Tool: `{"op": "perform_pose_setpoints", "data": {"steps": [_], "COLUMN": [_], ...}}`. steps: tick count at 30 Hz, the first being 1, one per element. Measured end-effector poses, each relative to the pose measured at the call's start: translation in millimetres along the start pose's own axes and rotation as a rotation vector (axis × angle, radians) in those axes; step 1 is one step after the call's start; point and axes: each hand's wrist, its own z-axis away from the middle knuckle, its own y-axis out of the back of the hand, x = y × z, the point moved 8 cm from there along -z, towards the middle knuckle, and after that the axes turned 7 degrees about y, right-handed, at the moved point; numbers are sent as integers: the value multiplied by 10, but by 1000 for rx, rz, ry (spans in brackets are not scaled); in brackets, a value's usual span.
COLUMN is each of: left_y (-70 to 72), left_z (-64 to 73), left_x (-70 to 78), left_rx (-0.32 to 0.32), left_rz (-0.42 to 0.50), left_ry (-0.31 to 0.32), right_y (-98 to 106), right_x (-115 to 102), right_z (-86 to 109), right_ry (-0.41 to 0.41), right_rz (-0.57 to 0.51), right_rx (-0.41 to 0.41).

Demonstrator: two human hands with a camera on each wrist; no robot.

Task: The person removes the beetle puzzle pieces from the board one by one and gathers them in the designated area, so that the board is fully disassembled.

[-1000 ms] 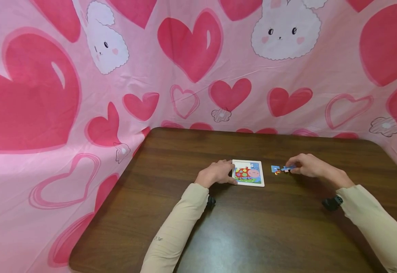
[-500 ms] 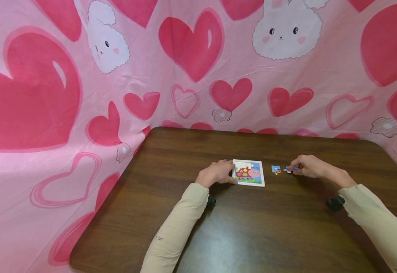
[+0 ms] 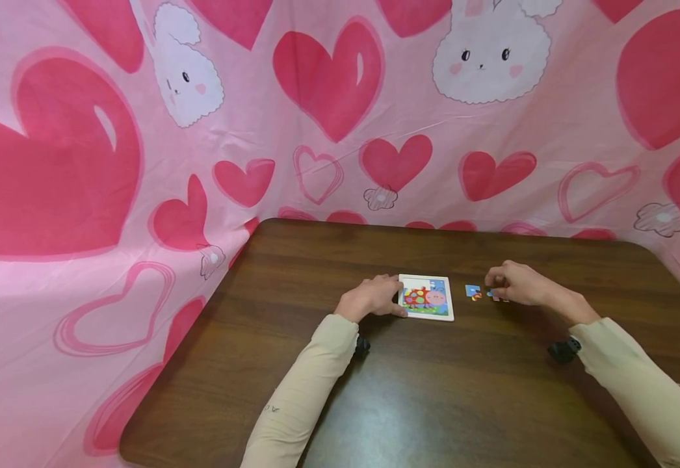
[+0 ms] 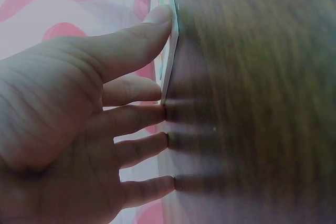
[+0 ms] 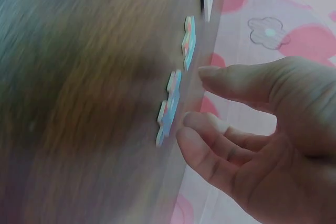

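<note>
A small jigsaw puzzle in a white frame (image 3: 450,305) lies on the table, its picture a pink-faced character with a red spotted body. My left hand (image 3: 373,296) rests at its left side. In the left wrist view the thumb (image 4: 152,22) touches the frame's edge while the other fingers stretch straight down to the tabletop. Right of the frame are two loose puzzle pieces, a blue-and-orange piece (image 3: 472,290) and a second piece (image 3: 497,296) partly covered by my right hand (image 3: 524,286). That hand hovers over the second piece (image 5: 169,108), thumb and fingers apart, holding nothing.
The brown wooden table (image 3: 410,390) has rounded corners. A pink cloth (image 3: 328,84) printed with hearts and rabbits hangs behind and to the left of it. A dark device (image 3: 563,351) sits at the right wrist.
My right hand first shifts the second piece slightly right, then lets go and lifts off it, fingers spreading. The left hand and the framed puzzle stay put.
</note>
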Motion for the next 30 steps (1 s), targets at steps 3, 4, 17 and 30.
{"op": "perform_pose_setpoints", "data": {"steps": [3, 4, 17, 30], "left_y": [3, 5, -17, -15], "left_z": [-7, -6, -8, -14], "left_x": [3, 4, -12, -14], "left_rx": [3, 2, -10, -8], "left_rz": [0, 1, 9, 6], "left_ry": [-3, -2, 16, 12], "right_y": [-18, -22, -92, -207], "right_x": [-15, -18, -150, -259], "right_z": [-40, -53, -250, -452], "right_ry": [-44, -52, -27, -6], "right_rz": [-29, -39, -58, -57], "right_rx": [-13, -15, 30, 25]}}
